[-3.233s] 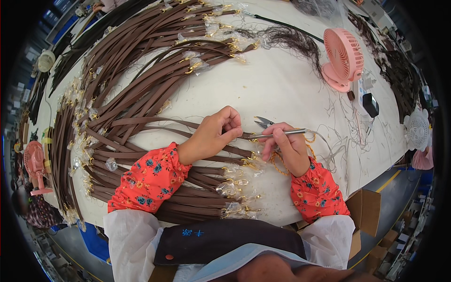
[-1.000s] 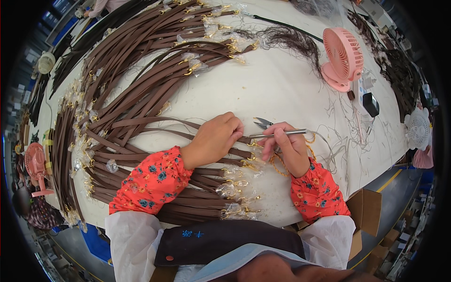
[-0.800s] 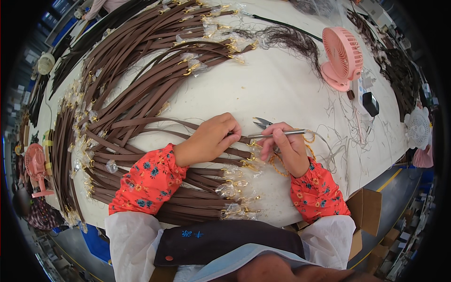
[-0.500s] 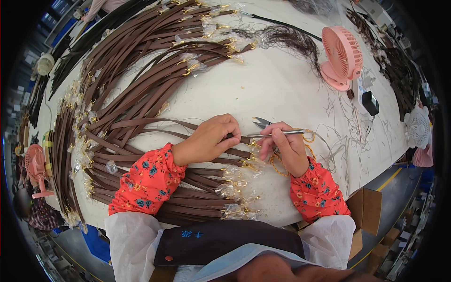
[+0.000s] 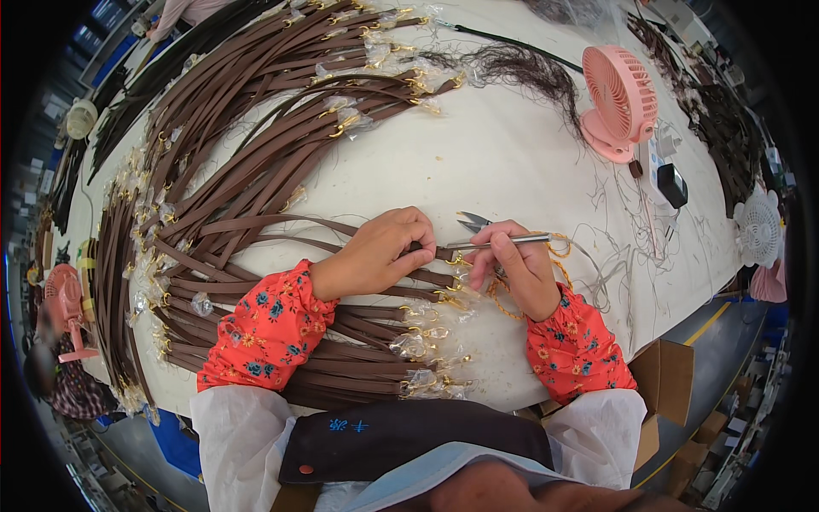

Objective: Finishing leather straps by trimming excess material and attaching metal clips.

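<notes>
My left hand point(image 5: 380, 254) is closed, thumb and fingers pinching a brown strap point(image 5: 444, 254) close to its end. My right hand point(image 5: 522, 271) grips a slim silver metal tool point(image 5: 536, 238) between thumb and fingers, its thin tip pointing left at the strap end. Small scissors point(image 5: 472, 221) show beyond the right fingers, blades pointing up and left; whether that hand also holds them is hidden. A twisted orange cord point(image 5: 560, 270) loops around behind the right hand. Below the hands lie several brown straps point(image 5: 367, 369) with gold clasps point(image 5: 435, 334) in clear plastic wrap.
More brown straps point(image 5: 256, 102) fan across the left of the white table point(image 5: 512, 154). A pink fan point(image 5: 621, 98) stands at the far right beside a white power strip point(image 5: 657, 166). Loose dark threads point(image 5: 529, 72) lie at the back. An open cardboard box point(image 5: 670, 380) is below the right edge.
Almost nothing differs. Both hands keep their grips on the strap and the metal tool, with the right hand shifted very slightly left.
</notes>
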Demonstrator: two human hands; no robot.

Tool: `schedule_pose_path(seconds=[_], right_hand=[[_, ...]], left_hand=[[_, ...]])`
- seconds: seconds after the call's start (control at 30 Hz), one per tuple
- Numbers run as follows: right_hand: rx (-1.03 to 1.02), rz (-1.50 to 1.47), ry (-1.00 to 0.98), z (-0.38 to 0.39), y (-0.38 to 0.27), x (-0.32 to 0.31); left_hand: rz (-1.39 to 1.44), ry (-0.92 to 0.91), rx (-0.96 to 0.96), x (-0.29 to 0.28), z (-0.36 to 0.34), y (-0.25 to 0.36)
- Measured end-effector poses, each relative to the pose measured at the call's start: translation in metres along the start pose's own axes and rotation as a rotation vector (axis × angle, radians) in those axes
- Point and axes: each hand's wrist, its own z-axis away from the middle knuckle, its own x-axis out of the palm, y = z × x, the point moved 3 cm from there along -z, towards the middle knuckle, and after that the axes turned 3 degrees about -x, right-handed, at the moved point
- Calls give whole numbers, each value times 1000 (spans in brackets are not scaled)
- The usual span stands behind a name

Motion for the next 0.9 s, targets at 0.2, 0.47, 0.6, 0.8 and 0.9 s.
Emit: schedule_pose_path(seconds=[0.2, 0.47, 0.6, 0.8, 0.9], right_hand=[[3, -9, 10, -1, -2, 0], [-122, 177, 63, 0, -4, 5], [-153, 252, -82, 5, -6, 9], [-198, 429, -349, 10, -1, 12], [-237, 468, -347, 8, -6, 15]], left_hand=[[114, -8, -117, -3, -1, 0], [-209, 103, 175, -6, 8, 8], [135, -457, -68, -3, 16, 20], [-271, 96, -80, -40, 12, 10], [-903, 668, -41, -78, 16, -13]])
